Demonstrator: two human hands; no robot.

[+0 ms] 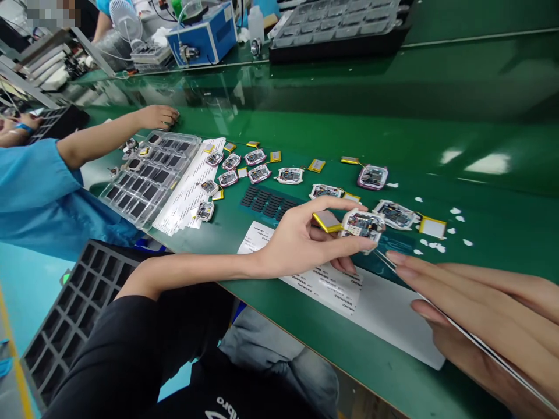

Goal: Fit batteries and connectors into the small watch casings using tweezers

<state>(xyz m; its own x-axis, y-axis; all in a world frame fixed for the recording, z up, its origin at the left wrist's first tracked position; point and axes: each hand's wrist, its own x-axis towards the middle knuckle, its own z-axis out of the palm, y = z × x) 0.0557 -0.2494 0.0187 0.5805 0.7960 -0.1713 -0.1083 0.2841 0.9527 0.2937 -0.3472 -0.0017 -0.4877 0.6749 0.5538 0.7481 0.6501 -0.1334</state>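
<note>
Left hand (301,241): fingers pinching a small open device module (363,224) from above; a yellow battery pouch (326,220) hangs at its side. The module sits low over the green tabletop (480,174), above the near edge of a white label sheet (384,308).

Right hand (484,308): fingers pressed together along thin tweezers (471,340), tips aimed toward the held module. How firmly the tool is gripped cannot be told from this angle.

Spread on the tabletop beyond: roughly a dozen like modules, e.g. one (372,177), each with a yellow battery beside it; a strip of dark foam pads (267,203); white peeled scraps (454,221), well apart to the right.

Progress, as a judgement: the many scraps suggest several pieces handled; one in hand, many lying loose.

Far left: a co-worker's hand (156,116) beyond a clear compartment tray (151,174); long printed strips (192,186) just beside the tray.
</note>
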